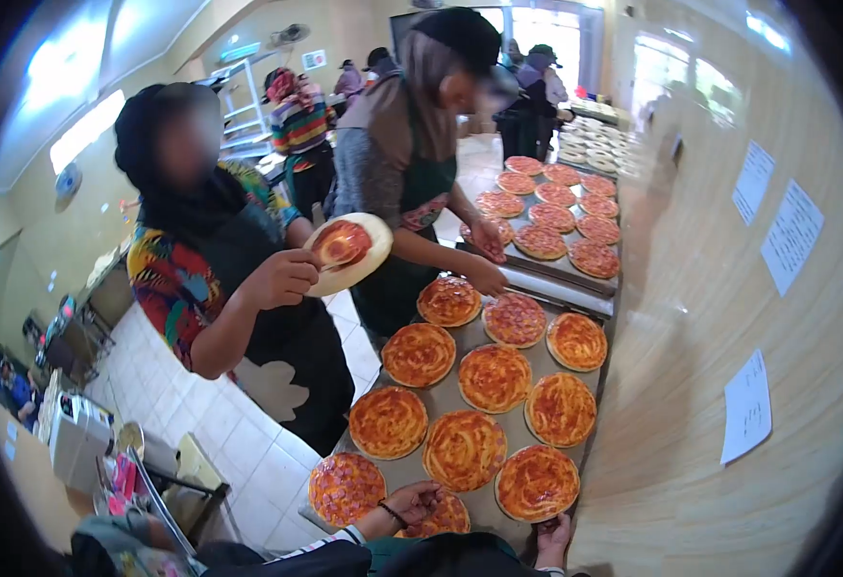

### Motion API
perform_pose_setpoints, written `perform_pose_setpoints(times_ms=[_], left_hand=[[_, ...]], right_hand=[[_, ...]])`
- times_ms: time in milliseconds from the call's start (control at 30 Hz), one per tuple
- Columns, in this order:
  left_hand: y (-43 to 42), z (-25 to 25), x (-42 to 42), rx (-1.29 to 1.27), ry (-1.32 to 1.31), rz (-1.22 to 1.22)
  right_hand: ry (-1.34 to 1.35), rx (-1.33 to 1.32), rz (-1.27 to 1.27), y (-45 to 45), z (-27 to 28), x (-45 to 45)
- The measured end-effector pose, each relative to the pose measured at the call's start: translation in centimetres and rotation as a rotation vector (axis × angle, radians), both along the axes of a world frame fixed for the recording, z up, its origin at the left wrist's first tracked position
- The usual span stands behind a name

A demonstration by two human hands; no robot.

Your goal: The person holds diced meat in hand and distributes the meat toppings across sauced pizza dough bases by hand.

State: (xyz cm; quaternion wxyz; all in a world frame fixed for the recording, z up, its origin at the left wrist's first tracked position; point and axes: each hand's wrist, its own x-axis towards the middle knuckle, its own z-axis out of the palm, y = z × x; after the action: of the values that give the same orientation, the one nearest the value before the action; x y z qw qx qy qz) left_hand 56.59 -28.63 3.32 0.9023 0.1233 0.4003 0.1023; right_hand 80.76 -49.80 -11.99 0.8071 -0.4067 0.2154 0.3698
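My left hand [416,505], with a dark bracelet and striped cuff, hovers over a sauced pizza base [441,520] at the near end of a metal tray [397,469]. Its fingers are curled together; what they hold, if anything, is too small to make out. To its left lies a pizza topped with small pink diced pieces [347,490]. My right hand [553,540] is at the tray's near right edge, fingers pointing up and slightly apart, beside the rim of a pizza spread with red sauce [537,484]. Part of that hand is hidden at the frame's bottom.
Across the tray, a co-worker [220,240] spreads sauce on a dough round [369,252] with a spoon. Another co-worker [397,163] reaches over a diced-topped pizza [515,319]. Several more pizzas fill a farther tray [527,252]. A wall [691,385] with paper notes borders the right side.
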Motion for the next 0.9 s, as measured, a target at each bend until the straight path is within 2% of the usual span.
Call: perform_pose_setpoints(times_ms=[100,267,367,433,467,533,567,633,700,900], left_hand=[[0.8,0.3,-0.1,0.049,-0.12,-0.094],[1.1,1.5,0.0,0.084,-0.061,-0.101],[1.2,0.0,-0.6,0.11,-0.074,-0.06],[1.2,0.7,-0.9,0.102,-0.106,-0.077],[1.2,1.5,-0.9,0.089,-0.149,-0.112],[1.4,1.3,-1.2,0.066,-0.191,-0.127],[1.5,1.4,-1.5,0.066,-0.193,-0.158],[1.7,2.1,-1.6,0.046,-0.167,-0.179],[1.7,2.8,-2.2,-0.004,-0.111,-0.183],[2.5,2.8,-6.1,-0.039,-0.18,-0.257]], right_hand=[[0.028,-0.044,-0.065,0.2,1.2,-1.1],[0.007,-0.026,-0.074,-0.9,2.5,-3.8],[0.022,-0.125,-0.111,-2.5,1.1,-5.9],[0.092,-0.125,-0.154,-3.1,2.7,-7.4],[0.053,-0.045,-0.139,-4.5,0.5,-8.2],[0.063,-0.019,-0.205,-4.6,3.0,-9.9],[0.058,-0.097,-0.223,-4.4,5.3,-10.8],[0.031,-0.155,-0.27,-6.8,1.5,-12.5],[0.025,-0.188,-0.259,-7.7,2.0,-14.0],[-0.021,-0.299,-0.308,-10.3,1.5,-20.5]])
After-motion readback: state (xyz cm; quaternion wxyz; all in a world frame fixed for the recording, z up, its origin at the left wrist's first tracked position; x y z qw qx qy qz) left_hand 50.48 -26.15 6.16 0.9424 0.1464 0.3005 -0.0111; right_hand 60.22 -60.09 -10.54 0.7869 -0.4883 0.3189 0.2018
